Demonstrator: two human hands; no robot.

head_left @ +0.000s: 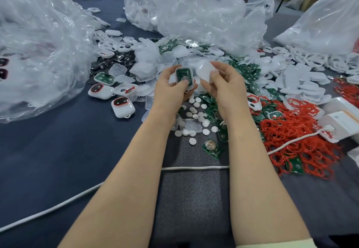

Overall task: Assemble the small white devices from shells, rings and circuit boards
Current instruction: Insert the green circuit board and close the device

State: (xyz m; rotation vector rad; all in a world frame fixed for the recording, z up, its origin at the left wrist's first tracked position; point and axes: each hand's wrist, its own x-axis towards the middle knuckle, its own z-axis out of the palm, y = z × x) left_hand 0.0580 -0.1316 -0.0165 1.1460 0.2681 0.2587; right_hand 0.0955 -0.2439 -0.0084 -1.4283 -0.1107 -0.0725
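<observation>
My left hand (172, 88) grips a white shell with a green circuit board (184, 76) seated in it, thumb pressing on the board's middle. Beside it my right hand (223, 84) pinches a translucent white cover piece (205, 71), held just right of the shell and apart from it. Below the hands lie small white round discs (196, 115) and loose green circuit boards (211, 147). A heap of red rings (299, 137) spreads at the right. Two closed white devices with red-rimmed windows (122, 107) sit at the left.
Big clear plastic bags (38, 53) of parts crowd the left, the back and the far right. Translucent covers (147, 67) and white shells (310, 84) pile up behind the hands. A white cable (194, 167) crosses the grey mat; white boxes (342, 119) stand at the right edge.
</observation>
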